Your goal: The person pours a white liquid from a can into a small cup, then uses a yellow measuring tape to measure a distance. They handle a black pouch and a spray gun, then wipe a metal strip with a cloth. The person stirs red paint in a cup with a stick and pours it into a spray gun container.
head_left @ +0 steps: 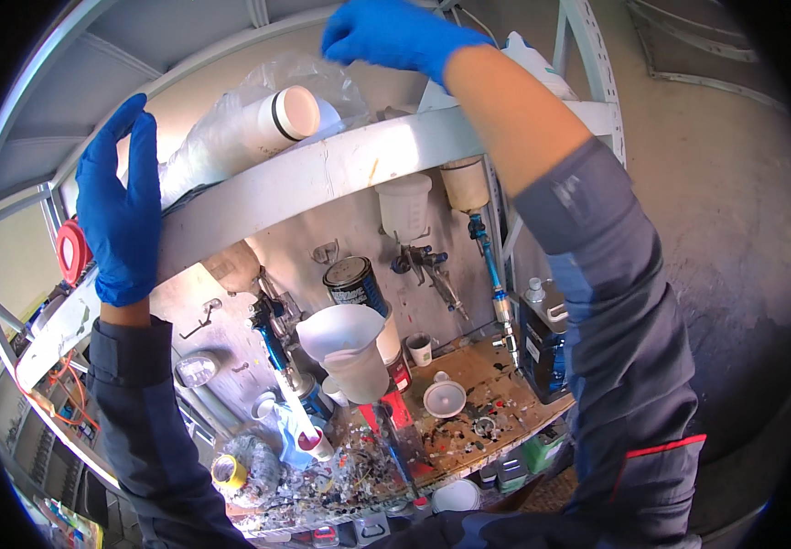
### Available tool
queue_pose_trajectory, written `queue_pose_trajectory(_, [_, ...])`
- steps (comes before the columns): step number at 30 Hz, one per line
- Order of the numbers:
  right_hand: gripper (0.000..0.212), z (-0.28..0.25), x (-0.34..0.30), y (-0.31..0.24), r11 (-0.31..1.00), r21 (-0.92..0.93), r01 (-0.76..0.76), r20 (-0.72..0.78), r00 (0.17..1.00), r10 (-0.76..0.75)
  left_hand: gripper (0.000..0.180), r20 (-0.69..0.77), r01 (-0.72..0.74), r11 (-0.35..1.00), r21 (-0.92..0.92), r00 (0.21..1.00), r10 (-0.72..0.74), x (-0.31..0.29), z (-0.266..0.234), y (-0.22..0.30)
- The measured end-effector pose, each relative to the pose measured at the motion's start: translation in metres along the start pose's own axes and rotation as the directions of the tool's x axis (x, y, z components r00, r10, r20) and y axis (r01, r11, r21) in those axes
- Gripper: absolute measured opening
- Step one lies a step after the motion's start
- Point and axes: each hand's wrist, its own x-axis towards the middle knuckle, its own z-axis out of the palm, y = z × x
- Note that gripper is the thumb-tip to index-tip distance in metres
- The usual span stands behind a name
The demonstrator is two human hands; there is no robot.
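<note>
My left hand [121,215], in a blue glove, is raised at the left part of the upper shelf's front rail [258,197]. Its fingers are stretched out, beside the near end of a white cylinder [258,128] with a black band at its round end. Clear plastic film [317,78] lies around and behind that cylinder. Higher up, my right hand [400,37], also gloved in blue, reaches over the shelf near the film. Its fingers are curled in, and whatever they may hold is hidden.
Below hang spray guns [427,270] with cups. A translucent funnel-shaped cup [345,352] stands above the paint-spattered bench [468,375]. Also there are a dark paint can [354,279], a small white bowl [444,398], a yellow tape roll [228,471] and a dark canister [542,343].
</note>
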Motion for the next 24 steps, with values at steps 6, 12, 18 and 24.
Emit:
queue_pose_trajectory(6, [0.047,0.065,0.064,-0.004,0.951,-0.203,-0.232,0.464,0.833,0.302,0.038,0.113,0.148,0.986,-0.081,0.984,-0.138,-0.002,-0.002,-0.017])
queue_pose_trajectory(12, [0.026,0.081,0.062,0.003,0.938,-0.209,-0.276,0.546,0.763,0.346,0.042,0.062,0.183,0.975,-0.123,0.982,-0.176,-0.007,0.002,-0.025])
queue_pose_trajectory(18, [0.032,0.072,0.052,0.002,0.932,-0.266,-0.248,0.422,0.839,0.343,0.039,0.072,0.098,0.993,-0.071,0.993,-0.092,-0.005,0.004,-0.02])
queue_pose_trajectory(24, [0.03,0.084,0.058,-0.001,0.927,-0.123,-0.354,0.335,0.864,0.375,0.036,0.071,0.022,0.999,-0.039,0.997,-0.019,-0.008,0.002,-0.016])
